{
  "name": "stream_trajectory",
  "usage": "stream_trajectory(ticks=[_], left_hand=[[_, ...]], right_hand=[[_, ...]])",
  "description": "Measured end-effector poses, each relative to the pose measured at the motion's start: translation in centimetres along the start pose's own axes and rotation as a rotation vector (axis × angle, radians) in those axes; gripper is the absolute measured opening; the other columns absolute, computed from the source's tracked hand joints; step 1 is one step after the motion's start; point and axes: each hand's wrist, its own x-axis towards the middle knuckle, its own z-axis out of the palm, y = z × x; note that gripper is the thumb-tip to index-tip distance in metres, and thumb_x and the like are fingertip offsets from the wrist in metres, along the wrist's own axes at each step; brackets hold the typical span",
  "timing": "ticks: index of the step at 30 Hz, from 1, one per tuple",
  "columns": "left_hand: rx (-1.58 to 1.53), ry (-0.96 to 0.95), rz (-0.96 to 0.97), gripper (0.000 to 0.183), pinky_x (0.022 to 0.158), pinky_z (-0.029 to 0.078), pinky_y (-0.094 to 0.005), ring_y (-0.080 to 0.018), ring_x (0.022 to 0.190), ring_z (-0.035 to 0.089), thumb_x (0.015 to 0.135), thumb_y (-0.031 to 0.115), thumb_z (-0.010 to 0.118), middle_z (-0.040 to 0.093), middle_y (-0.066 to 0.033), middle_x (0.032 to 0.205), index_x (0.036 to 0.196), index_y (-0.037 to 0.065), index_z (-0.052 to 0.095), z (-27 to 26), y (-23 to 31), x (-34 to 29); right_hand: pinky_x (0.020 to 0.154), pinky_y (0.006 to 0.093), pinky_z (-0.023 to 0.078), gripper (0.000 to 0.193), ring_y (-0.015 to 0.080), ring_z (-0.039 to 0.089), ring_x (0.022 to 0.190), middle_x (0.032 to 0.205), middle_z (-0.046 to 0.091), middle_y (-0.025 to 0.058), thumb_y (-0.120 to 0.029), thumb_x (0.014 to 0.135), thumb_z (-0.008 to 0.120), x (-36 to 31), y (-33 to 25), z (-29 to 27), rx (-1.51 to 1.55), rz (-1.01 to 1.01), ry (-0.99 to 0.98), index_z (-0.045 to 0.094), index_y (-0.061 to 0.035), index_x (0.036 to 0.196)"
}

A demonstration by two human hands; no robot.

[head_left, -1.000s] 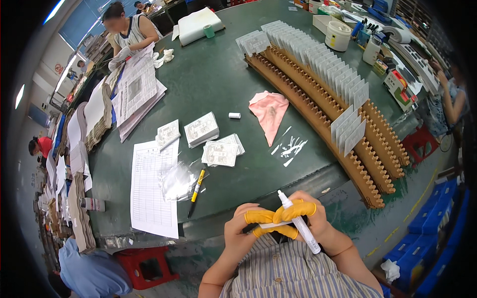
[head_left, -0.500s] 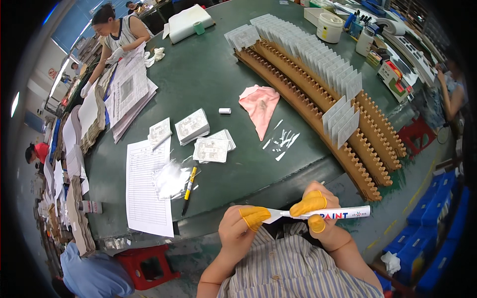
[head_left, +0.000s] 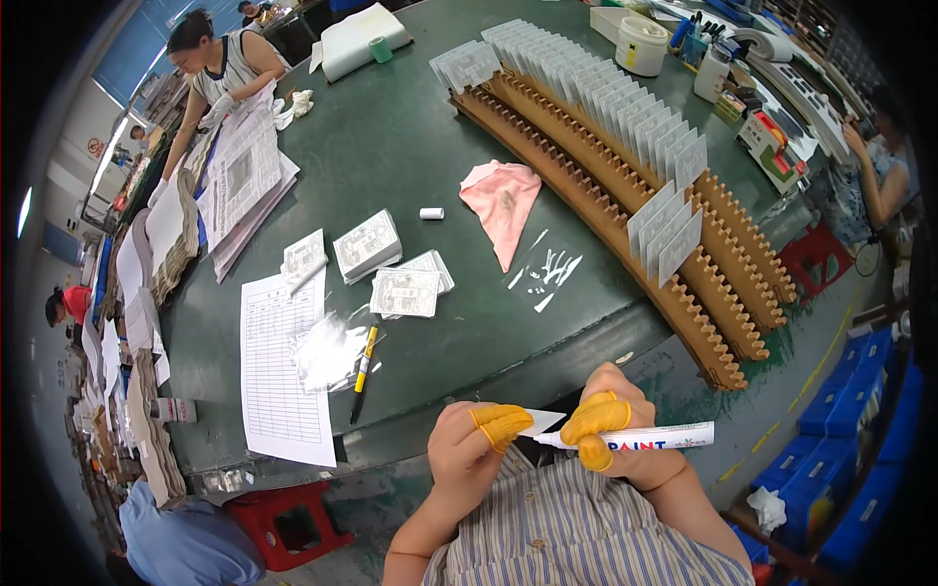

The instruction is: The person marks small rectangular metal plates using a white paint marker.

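Note:
My left hand (head_left: 465, 447), with yellow finger cots on its fingers, pinches a small flat white piece, apparently a card (head_left: 543, 421), near the table's front edge. In my right hand (head_left: 618, 415), also wearing yellow finger cots, is a white paint marker (head_left: 679, 436), its tip pointing left at the card's lower edge. I cannot tell whether tip and card touch. Ahead on the green table lie stacks of printed cards (head_left: 366, 246), a yellow and black pen (head_left: 364, 374), and a lined paper form (head_left: 283, 400). A small white cap-like cylinder (head_left: 431, 213) lies farther back.
Brown notched racks (head_left: 625, 230) hold rows of upright cards (head_left: 596, 83) on the right. A pink cloth (head_left: 501, 200) lies beside white paint strokes (head_left: 547, 273). A clear plastic wrapper (head_left: 337, 352) overlaps the form. At the far left a co-worker (head_left: 220, 73) handles newspaper sheets (head_left: 244, 181).
The marker has tilted and shifted slightly left, its tip moving down toward the card's lower edge. The card's face shows a little differently. The whole view has shifted slightly.

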Motion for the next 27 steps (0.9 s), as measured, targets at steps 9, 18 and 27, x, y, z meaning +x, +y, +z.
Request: stream_trajectory(ticks=[9, 18, 27], left_hand=[[0.006, -0.015, 0.012, 0.025, 0.072, 0.046, -0.0340, -0.0231, 0.077, 0.060, 0.062, -0.001, 0.067, 0.064, -0.0052, 0.086, 0.086, 0.007, 0.067, -0.01, -0.27, -0.16], [0.005, 0.001, 0.002, 0.026, 0.070, 0.046, -0.0322, -0.0234, 0.075, 0.059, 0.059, -0.004, 0.067, 0.064, -0.0056, 0.083, 0.084, 0.006, 0.067, -0.08, -0.27, -0.18], [-0.004, 0.007, -0.020, 0.027, 0.071, 0.046, -0.0340, -0.0236, 0.077, 0.059, 0.061, -0.002, 0.068, 0.064, -0.0050, 0.085, 0.086, 0.007, 0.067, -0.31, -0.28, -0.40]], right_hand=[[0.057, 0.0291, 0.036, 0.016, 0.0189, 0.044, 0.064, 0.072, 0.047, 0.0029, -0.018, 0.071, 0.070, 0.11, -0.01, -0.10, -0.032, 0.010, -0.004, 0.058, -0.0081, 0.071], [0.057, 0.0294, 0.036, 0.017, 0.0181, 0.044, 0.064, 0.070, 0.046, 0.0017, -0.023, 0.077, 0.066, 0.19, -0.07, 0.10, -0.007, 0.006, 0.013, 0.060, -0.0090, 0.070], [0.058, 0.0296, 0.037, 0.017, 0.0186, 0.045, 0.065, 0.072, 0.048, 0.0025, -0.023, 0.076, 0.068, 0.08, -0.13, -0.01, -0.068, 0.012, 0.001, 0.061, -0.0087, 0.070]])
